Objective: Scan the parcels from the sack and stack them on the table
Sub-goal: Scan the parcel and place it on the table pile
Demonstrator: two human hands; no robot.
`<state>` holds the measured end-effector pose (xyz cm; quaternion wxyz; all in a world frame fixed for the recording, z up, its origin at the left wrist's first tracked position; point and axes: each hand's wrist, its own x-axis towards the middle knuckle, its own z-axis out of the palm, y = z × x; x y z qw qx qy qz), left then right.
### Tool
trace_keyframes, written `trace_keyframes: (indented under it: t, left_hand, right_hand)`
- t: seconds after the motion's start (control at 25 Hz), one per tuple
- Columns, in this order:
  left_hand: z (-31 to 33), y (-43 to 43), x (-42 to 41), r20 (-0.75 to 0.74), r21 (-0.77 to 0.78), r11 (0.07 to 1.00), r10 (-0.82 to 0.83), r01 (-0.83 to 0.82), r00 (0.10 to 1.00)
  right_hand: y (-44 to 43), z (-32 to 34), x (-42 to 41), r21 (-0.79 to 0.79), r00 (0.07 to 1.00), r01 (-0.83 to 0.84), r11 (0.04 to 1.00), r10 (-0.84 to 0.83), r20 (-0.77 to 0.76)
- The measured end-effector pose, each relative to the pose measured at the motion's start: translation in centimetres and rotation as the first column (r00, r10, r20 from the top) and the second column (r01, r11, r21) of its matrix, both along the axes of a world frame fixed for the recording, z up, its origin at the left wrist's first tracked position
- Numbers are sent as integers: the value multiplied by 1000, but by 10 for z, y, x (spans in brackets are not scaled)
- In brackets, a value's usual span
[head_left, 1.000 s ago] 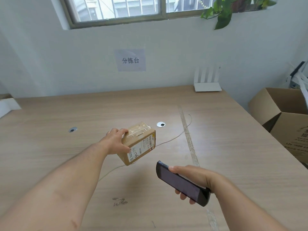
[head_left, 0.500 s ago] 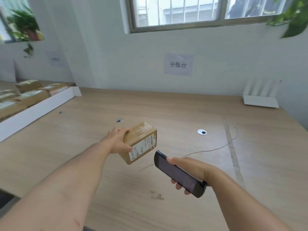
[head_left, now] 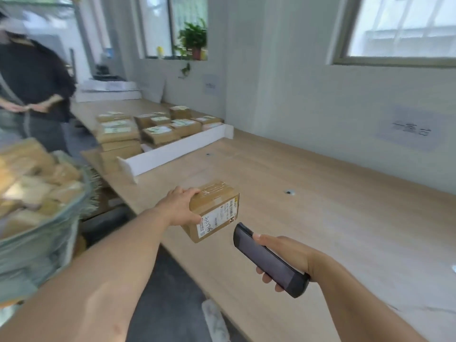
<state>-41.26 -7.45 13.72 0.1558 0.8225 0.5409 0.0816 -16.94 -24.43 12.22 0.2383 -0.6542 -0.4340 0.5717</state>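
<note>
Fingers (head_left: 192,193) of left hand (head_left: 180,209) wrapped the parcel (head_left: 214,197), label (head_left: 217,217) tilted toward the scanner (head_left: 269,263), likely for reading; right hand (head_left: 287,251) curled round scanner, aimed at label

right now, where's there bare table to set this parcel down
Bare tabletop lies between the white divider and the wall, including just past the parcel in the left hand. Crowded beyond the divider: stacked parcels cover that stretch.

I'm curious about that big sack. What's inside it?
Brown parcels fill the top of the sack. Anything deeper is covered by them and the sack's wall.
</note>
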Motion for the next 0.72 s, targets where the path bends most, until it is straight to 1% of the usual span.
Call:
trace_keyframes:
  t: [0.16, 0.32, 0.44, 0.56, 0.72]
  left_hand:
    - [14, 38, -131, 36, 29, 984, 173, -174, 984]
    - [24, 46, -240, 37, 56, 933, 355, -356, 934]
    - [21, 40, -298, 95, 15, 886, 461, -464, 882]
    - [18, 32, -345, 154, 31, 824, 556, -566, 817]
    - [20, 41, -390, 114, 75, 741, 658, -667, 744]
  right_hand:
    - [81, -2, -102, 9, 987, -158, 987, 159, -25]
    - [135, 0, -196, -19, 940, -328, 944, 325, -110]
    - [163, 1, -247, -49, 898, -432, 901, 424, -117]
    - [188, -1, -290, -86, 837, -544, 835, 533, -123]
    - [226, -8, -331, -71, 764, -641, 764, 626, -155]
